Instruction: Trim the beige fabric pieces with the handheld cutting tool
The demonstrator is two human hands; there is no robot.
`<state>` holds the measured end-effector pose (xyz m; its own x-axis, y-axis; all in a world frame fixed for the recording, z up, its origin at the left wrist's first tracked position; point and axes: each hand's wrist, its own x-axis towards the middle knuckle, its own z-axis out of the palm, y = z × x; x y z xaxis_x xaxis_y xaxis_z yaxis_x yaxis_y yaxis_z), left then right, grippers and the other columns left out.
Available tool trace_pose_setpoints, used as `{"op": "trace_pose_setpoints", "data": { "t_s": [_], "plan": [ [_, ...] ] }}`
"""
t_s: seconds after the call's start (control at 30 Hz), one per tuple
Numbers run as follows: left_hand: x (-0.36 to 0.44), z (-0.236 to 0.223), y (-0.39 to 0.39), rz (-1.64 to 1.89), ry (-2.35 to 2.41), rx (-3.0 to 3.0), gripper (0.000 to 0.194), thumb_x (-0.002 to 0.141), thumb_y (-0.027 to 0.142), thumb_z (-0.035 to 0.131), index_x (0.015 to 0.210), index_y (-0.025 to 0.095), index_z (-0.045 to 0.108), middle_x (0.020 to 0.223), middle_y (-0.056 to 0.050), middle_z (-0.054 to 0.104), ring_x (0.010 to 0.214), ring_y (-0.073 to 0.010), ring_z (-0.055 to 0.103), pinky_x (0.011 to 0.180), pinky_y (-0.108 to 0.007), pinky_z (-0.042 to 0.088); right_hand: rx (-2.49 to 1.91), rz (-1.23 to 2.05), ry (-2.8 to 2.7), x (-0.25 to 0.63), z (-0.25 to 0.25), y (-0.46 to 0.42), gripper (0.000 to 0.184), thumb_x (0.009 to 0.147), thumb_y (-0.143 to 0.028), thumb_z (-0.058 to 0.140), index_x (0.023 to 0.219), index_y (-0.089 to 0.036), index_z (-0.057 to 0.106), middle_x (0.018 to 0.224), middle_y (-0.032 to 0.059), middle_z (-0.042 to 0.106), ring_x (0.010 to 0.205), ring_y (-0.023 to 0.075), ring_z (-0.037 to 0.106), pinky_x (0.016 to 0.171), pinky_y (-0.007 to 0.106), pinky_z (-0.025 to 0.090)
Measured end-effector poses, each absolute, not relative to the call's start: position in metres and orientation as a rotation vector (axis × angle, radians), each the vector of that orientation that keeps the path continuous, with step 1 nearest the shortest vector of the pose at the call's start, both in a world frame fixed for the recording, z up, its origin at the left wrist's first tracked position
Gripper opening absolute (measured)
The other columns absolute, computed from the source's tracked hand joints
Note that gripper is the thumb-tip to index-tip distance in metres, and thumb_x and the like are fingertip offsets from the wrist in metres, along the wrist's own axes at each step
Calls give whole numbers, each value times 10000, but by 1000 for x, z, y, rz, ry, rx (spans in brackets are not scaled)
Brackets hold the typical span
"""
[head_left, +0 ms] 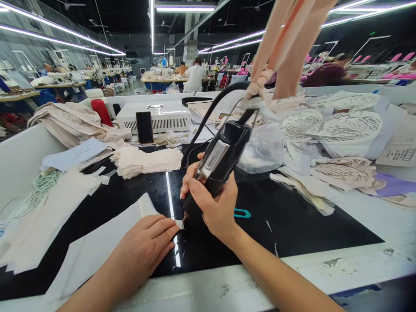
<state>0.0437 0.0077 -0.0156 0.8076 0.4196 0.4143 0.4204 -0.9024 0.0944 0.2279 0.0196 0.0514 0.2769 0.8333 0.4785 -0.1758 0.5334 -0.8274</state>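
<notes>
My right hand (212,206) grips a black handheld tool (218,161) with a silver plate and a thick black cable. The tool's tip points down at the black glossy worktop (292,221), right at a small white tab (178,224). My left hand (147,247) lies flat on a long white fabric strip (97,249), fingers spread, fingertips at that tab. A turquoise clip (242,213) lies just right of my right hand.
A stack of beige fabric pieces (146,160), a phone (144,127) leaning on a white box (162,115), and piles of lace pieces (344,130) crowd the back and right. Peach straps (286,39) hang overhead. Coiled white cord (39,190) lies left. People work at distant tables.
</notes>
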Motion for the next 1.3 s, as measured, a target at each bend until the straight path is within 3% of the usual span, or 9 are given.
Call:
{"op": "trace_pose_setpoints", "data": {
  "t_s": [0.9,1.13,1.3],
  "plan": [
    [43,-16,9,-749,-741,-3076,275,1108,224,432,1303,168,618,1262,-74,717,1143,-237,663,1006,-381,569,-735,756,-1093,229,51,15,298,791,-198,719,983,-255,498,715,-84,624,503,97,585,475,254,543],
    [37,-20,20,-966,-739,-3050,216,1107,201,462,1181,175,663,1148,-58,747,1065,-218,692,954,-366,571,-641,769,-1117,234,51,15,324,799,-206,757,996,-265,506,714,-84,641,515,103,588,462,248,547],
    [38,-20,22,-1022,-810,-3054,215,1103,201,475,1138,173,686,1117,-56,754,1021,-203,704,919,-348,579,-598,791,-1118,240,45,15,369,820,-250,804,1107,-268,572,781,-75,671,549,104,627,492,255,571]
  ]
}}
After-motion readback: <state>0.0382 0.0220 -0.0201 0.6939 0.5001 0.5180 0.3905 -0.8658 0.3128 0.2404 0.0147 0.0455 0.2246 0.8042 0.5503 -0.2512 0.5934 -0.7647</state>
